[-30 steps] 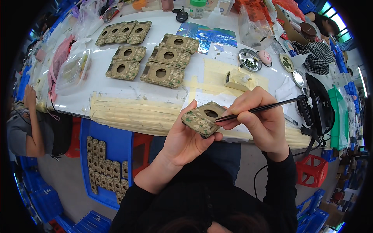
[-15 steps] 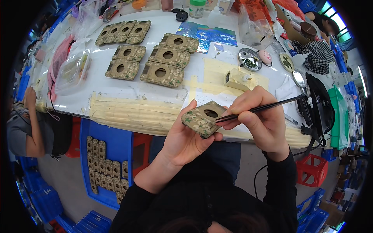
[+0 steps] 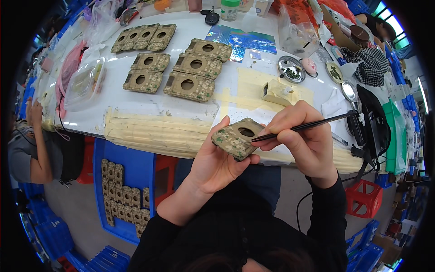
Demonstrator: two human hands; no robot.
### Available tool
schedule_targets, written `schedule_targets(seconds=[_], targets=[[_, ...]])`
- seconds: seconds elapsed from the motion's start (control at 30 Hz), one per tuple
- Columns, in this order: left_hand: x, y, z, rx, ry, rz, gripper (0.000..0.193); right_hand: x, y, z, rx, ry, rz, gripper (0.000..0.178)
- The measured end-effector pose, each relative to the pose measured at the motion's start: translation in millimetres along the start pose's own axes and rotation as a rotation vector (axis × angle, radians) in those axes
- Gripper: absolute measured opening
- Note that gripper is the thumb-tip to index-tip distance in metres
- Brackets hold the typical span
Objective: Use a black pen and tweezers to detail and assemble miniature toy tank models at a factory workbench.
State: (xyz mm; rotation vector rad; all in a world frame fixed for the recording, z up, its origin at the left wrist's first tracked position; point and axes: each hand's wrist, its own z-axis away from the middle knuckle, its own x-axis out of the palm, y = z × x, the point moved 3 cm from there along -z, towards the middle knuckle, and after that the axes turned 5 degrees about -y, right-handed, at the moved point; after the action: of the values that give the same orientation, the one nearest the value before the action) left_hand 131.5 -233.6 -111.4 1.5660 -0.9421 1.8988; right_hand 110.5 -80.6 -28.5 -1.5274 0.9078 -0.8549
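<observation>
Held up over the table's front edge, a camouflage-patterned, flat model tank hull (image 3: 229, 138) with a round hole rests in my left hand (image 3: 209, 168). The left fingers and thumb grip it by its edges. My right hand (image 3: 308, 140) pinches a pair of black tweezers (image 3: 312, 123), slanting down to the left. Their tips are at the hull's top face, just below the hole. Whether a small piece sits between the tips is too fine to make out. Several similar hulls (image 3: 189, 85) lie in groups on the table, left of my hands.
A blue tray (image 3: 124, 156) holding more hulls is at lower left. Right of the hulls are a taped block (image 3: 277, 92), a round tin (image 3: 291, 69) with dark green bits, and a black bag (image 3: 374, 118). A person's arm (image 3: 41, 145) shows at far left; a red stool (image 3: 364, 198) stands right.
The tweezers' prongs now look closer together, their tips still at the hull. My hands have barely moved. At far left, the other person's hands have shifted slightly.
</observation>
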Motion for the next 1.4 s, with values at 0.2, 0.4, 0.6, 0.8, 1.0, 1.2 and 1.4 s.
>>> schedule_targets(seconds=[0.2,0.4,0.6,0.8,1.0,1.2,1.4], targets=[[-0.4,0.1,-0.4,0.004,-0.019,-0.003,0.057,0.2,-0.3,-0.5,-0.011,-0.004,0.003,0.009],[1.4,-0.2,-0.3,0.009,-0.026,0.005,0.057,1.3,-2.0,-1.0,-0.023,-0.006,0.008,0.009],[2.0,0.2,-0.6,0.004,-0.027,0.002,0.057,0.5,-1.7,-1.3,-0.033,-0.018,0.035,0.014],[0.9,0.8,-0.5,0.006,-0.016,-0.005,0.057,0.3,-1.2,-1.3,-0.038,-0.017,0.078,0.023],[-0.7,1.2,-1.0,0.005,-0.050,-0.004,0.057,-1.9,-1.9,0.8,-0.053,-0.007,-0.068,0.012],[22.3,9.2,6.9,0.210,-0.134,-0.361,0.061,-19.9,-13.8,18.1,-0.218,0.233,0.005,0.024],[21.3,37.4,33.0,0.395,-0.188,-0.480,0.072,33.9,-16.7,42.8,-0.156,0.078,-0.462,0.030]])
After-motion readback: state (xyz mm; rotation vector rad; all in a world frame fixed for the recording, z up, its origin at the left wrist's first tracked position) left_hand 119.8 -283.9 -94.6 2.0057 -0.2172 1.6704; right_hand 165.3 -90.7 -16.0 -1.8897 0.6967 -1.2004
